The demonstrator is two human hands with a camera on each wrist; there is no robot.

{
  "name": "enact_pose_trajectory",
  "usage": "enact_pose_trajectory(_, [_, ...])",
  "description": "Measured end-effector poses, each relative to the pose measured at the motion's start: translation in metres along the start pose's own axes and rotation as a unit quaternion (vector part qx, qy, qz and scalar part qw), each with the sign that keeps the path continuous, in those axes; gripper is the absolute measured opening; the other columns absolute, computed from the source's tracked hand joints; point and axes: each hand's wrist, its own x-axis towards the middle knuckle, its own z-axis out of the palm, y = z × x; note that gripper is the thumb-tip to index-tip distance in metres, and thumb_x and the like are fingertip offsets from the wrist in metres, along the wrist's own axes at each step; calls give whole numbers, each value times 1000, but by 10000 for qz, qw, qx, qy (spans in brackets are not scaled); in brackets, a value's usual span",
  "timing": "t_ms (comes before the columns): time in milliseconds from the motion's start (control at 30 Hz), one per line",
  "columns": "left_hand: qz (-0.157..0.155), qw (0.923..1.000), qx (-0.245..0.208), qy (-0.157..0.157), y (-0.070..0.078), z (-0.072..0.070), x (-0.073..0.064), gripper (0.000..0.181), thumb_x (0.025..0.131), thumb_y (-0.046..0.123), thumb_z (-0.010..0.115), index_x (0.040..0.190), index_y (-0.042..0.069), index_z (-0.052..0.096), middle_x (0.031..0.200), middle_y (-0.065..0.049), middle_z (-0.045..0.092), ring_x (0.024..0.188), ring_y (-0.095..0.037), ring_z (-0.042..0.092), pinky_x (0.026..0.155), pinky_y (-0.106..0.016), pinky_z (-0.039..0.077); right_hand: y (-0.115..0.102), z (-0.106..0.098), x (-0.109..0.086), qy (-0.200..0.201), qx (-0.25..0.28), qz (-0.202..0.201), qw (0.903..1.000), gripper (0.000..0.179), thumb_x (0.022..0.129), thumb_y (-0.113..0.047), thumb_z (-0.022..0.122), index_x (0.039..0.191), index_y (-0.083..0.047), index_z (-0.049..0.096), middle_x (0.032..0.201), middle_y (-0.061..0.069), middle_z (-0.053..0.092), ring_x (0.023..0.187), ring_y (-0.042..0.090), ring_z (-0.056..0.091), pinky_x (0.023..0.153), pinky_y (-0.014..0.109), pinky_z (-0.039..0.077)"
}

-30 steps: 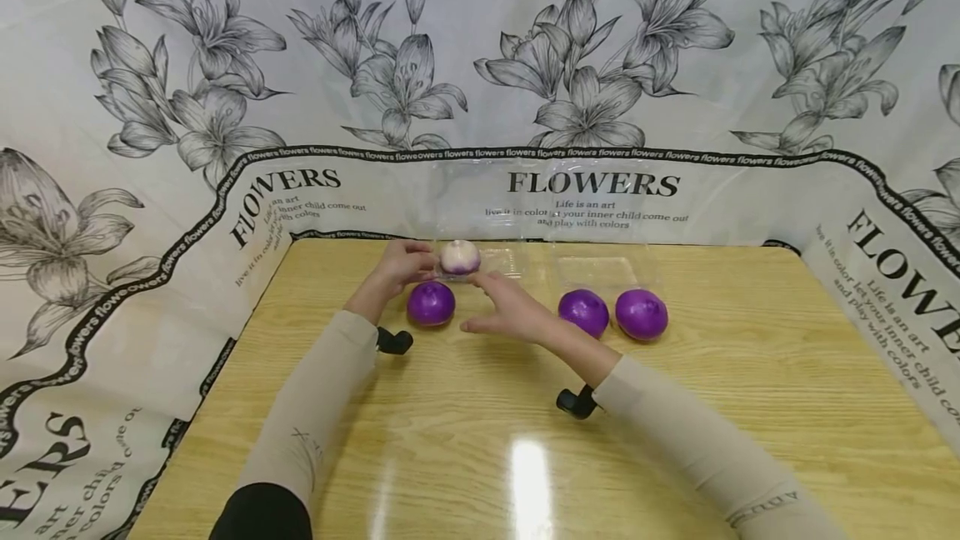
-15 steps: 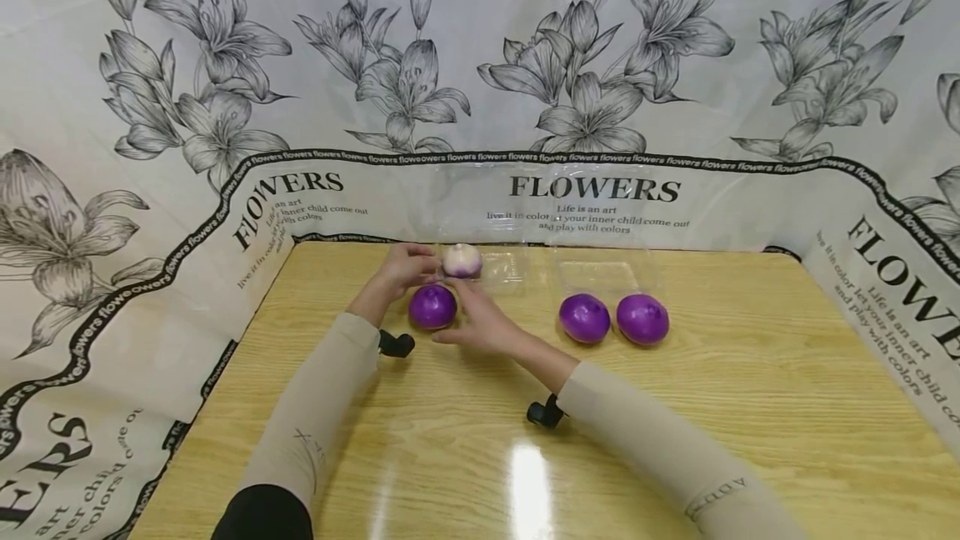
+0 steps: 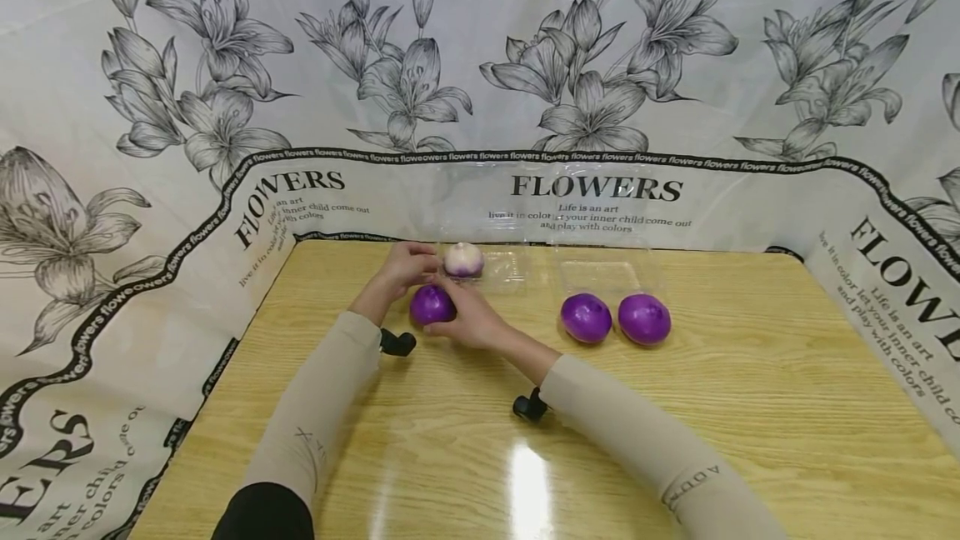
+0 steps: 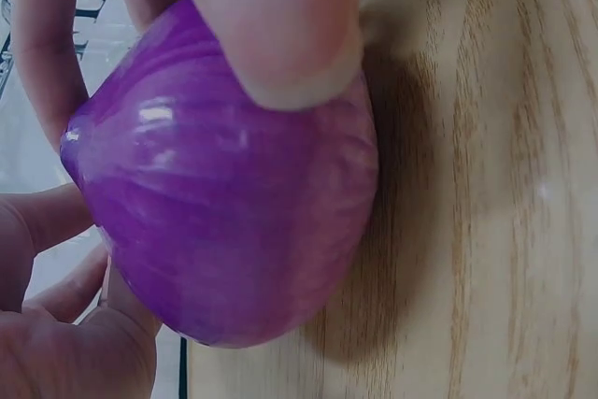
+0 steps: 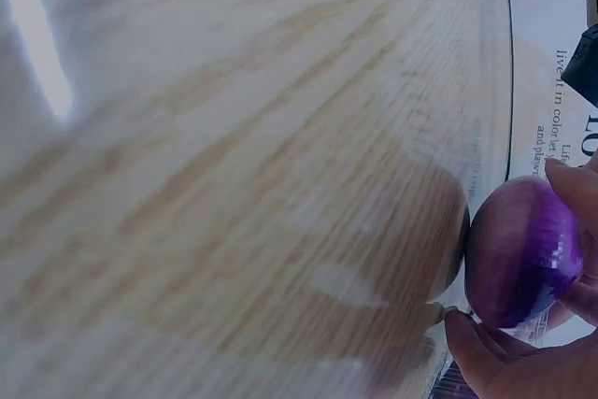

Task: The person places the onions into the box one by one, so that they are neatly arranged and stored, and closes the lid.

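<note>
A glossy purple onion (image 3: 429,305) stands on the wooden table; my right hand (image 3: 472,317) grips it, thumb on the near side and fingers reaching round behind. Filling the left wrist view, that onion (image 4: 229,193) has a pointed tip and ribbed skin. Just behind it is a clear plastic box (image 3: 504,265), lid raised, with a white-and-purple bulb (image 3: 463,260) in its left part. My left hand (image 3: 405,267) holds the box's left edge with bent fingers; the exact contact is hard to see. The right wrist view shows my right hand (image 5: 533,366) at the onion's lower side.
A second clear box (image 3: 600,275) with a raised lid stands to the right. Two more purple onions, a left one (image 3: 586,318) and a right one (image 3: 644,320), lie before it. A flower-print cloth (image 3: 420,198) hangs behind the table (image 3: 637,423).
My right hand has moved left from in front of the box and come round the near purple onion. My left hand has stayed at the box's left edge.
</note>
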Motion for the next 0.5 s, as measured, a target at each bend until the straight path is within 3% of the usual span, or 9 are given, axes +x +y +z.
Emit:
enact_pose_trajectory(200, [32,10000,-77,-1,1,0,0,40,98,0,65,135,-9,54,125,-23,57,85,-20,67,79,-26,63,2,0,1,8,-132,-39,9999,74,88,-24,84,150,-9,46,147,20,52,135,38,50,115,51,44])
enact_pose_trajectory(500, [9,9999,-162,-40,1,0,1,41,98,-1,65,136,-9,52,126,-24,57,85,-20,68,79,-26,63,0,-3,2,8,-65,-96,9999,73,87,-23,85,148,-6,48,145,20,55,134,37,53,114,49,45])
